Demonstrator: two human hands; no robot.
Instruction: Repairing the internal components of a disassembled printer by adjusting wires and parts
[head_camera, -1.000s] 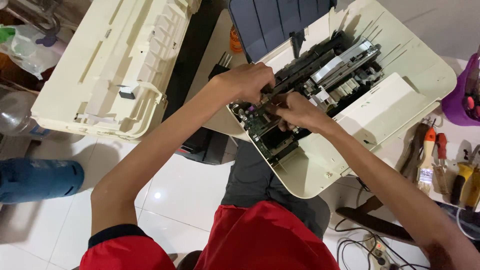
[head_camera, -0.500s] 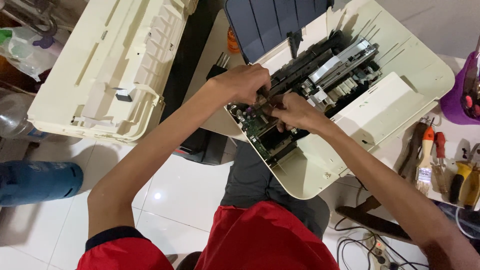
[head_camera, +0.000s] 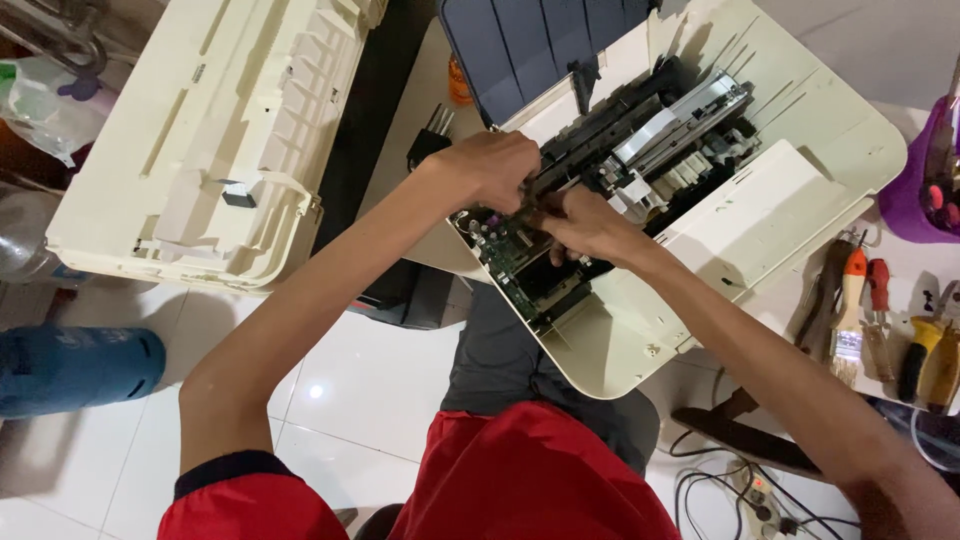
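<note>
An opened cream printer (head_camera: 810, 195) lies across my lap with its insides bare: a green circuit board (head_camera: 510, 262), black frame and metal rails. My left hand (head_camera: 488, 170) is closed over the board's upper edge, pinching something small that the fingers hide. Beside it and touching it, my right hand (head_camera: 585, 225) is closed too, fingertips pressed into the same spot on the mechanism. What either hand grips cannot be made out.
The printer's removed cream top cover (head_camera: 200, 150) lies upside down at the left. A dark paper tray (head_camera: 535, 50) stands up behind the printer. Screwdrivers and a brush (head_camera: 870, 310) lie at the right, cables (head_camera: 730, 480) on the white tiled floor, a purple container (head_camera: 925, 185) at the far right.
Both hands have stayed together at the same spot over the circuit board, with only slight finger shifts. The view has drifted a little.
</note>
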